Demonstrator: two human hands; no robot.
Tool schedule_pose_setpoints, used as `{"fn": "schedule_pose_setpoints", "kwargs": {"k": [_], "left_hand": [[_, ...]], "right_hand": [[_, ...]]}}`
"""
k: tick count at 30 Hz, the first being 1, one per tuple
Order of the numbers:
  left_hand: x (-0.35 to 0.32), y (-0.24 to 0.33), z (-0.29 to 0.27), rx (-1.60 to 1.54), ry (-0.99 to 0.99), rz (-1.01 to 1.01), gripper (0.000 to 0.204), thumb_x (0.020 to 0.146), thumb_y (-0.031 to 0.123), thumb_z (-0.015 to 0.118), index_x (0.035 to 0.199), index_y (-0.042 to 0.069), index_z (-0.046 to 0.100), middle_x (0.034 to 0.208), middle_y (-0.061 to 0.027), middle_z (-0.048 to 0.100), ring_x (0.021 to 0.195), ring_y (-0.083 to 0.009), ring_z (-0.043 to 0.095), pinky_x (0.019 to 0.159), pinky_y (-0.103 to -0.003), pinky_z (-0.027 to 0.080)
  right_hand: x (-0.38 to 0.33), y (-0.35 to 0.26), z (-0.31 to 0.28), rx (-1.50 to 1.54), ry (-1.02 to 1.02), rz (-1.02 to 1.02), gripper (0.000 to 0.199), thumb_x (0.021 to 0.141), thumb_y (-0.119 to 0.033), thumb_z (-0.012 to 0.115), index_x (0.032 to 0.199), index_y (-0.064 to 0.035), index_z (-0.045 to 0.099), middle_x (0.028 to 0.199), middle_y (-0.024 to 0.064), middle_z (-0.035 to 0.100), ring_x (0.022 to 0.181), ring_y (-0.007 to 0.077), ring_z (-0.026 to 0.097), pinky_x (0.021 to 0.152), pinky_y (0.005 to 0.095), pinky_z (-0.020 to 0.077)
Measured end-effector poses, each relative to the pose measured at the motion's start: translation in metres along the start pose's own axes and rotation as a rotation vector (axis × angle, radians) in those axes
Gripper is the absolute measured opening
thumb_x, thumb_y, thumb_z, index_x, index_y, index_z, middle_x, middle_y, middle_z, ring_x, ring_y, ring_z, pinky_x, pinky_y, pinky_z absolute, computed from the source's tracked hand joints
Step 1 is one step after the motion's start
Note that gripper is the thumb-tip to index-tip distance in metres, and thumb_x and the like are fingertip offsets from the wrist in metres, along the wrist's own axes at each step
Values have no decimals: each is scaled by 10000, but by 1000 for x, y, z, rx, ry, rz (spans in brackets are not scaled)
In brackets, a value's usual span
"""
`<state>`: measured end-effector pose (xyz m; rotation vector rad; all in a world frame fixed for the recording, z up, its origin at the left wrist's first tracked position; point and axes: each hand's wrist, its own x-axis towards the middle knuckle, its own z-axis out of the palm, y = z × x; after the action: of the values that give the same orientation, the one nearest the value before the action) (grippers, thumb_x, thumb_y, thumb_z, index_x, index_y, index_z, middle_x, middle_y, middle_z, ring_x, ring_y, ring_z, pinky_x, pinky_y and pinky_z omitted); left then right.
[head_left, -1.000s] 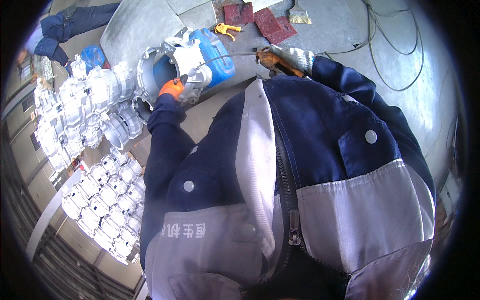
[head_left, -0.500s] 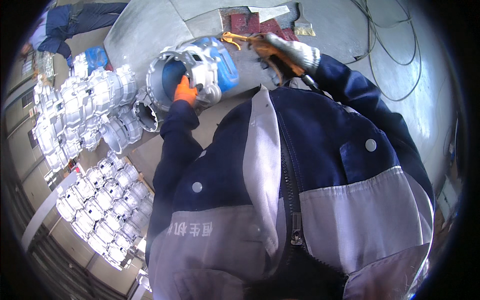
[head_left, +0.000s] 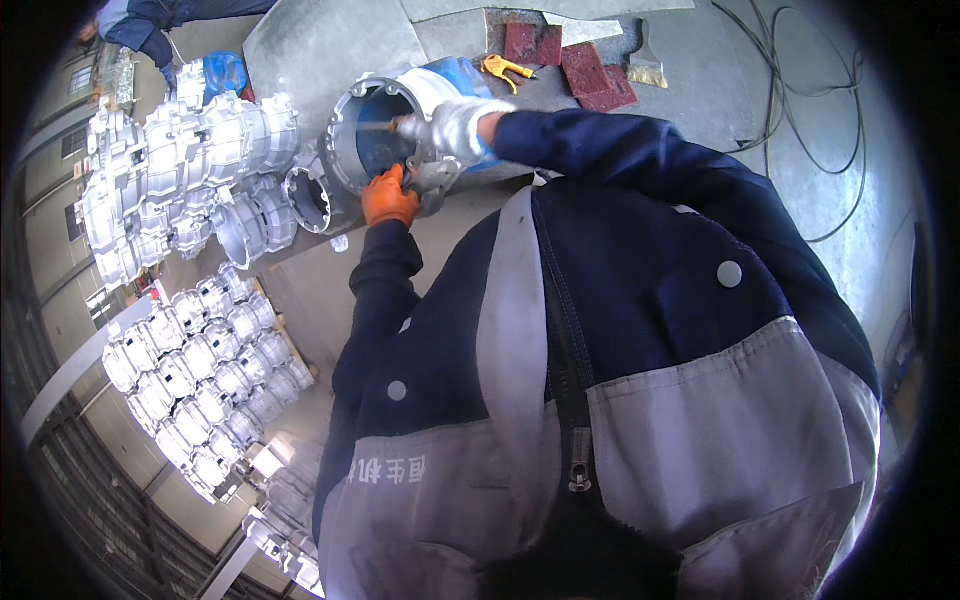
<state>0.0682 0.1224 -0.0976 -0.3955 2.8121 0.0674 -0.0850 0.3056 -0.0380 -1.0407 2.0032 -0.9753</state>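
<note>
A silver cast-metal housing [head_left: 342, 155] lies on its side at the bench's near edge, its round mouth facing left. My left hand [head_left: 390, 198], in an orange glove, is closed on the lower edge of that mouth, with a small dark piece by its fingertips. Over the housing's right side is my right hand [head_left: 462, 130], in a white glove and smeared by motion. It grips a slim tool [head_left: 398, 125] with a brownish nose and a thin rod that points left into the mouth. The tool's exact kind is unclear. A blue plastic container [head_left: 460, 72] shows behind the housing.
Left stand rows of silver housings [head_left: 190, 150], with more stacked lower left [head_left: 200, 370]. A yellow air blow gun [head_left: 505, 70], dark red abrasive pads [head_left: 597, 80] and a flat brush [head_left: 647, 60] lie on the bench. A hose [head_left: 780, 100] coils at right. Another person [head_left: 150, 25] is far left.
My right hand has swept left from the blow gun's side to the housing, bringing the tool to its mouth. The blow gun now lies on the bench. My left hand stays on the housing.
</note>
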Motion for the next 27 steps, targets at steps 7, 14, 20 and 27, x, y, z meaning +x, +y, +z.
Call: {"fn": "schedule_pose_setpoints", "kwargs": {"k": [7, 14, 20, 27], "left_hand": [[1, 5, 9, 114, 103, -4, 199, 730, 254, 597, 861, 107, 629, 843, -109, 639, 848, -299, 578, 754, -426, 433], [7, 10, 14, 105, 69, -104, 214, 767, 289, 578, 919, 168, 667, 833, -146, 643, 836, -343, 593, 756, -439, 452], [18, 24, 10, 103, -62, -235, 317, 830, 400, 533, 1006, 164, 650, 949, -162, 641, 922, -356, 588, 813, -438, 445], [33, 31, 9, 63, -144, -297, 413, 870, 481, 461, 1066, 155, 623, 1036, -171, 626, 986, -360, 578, 845, -420, 437]], "right_hand": [[-123, 77, -68, 538, 97, 572, 619, 872, -629, 386, 828, -58, 621, 631, 62, 569, 499, 134, 539, 458, 291, 447], [-195, 160, -19, 1016, 166, 469, 600, 873, -614, 405, 866, -58, 628, 683, 64, 597, 534, 137, 559, 487, 280, 466], [-195, 187, 7, 1192, 278, 411, 585, 874, -601, 422, 899, -57, 634, 728, 67, 621, 564, 138, 575, 513, 271, 483], [-204, 181, 15, 1586, 215, 315, 475, 895, -473, 495, 1070, -37, 571, 836, 73, 632, 662, 140, 608, 581, 251, 529]]}}
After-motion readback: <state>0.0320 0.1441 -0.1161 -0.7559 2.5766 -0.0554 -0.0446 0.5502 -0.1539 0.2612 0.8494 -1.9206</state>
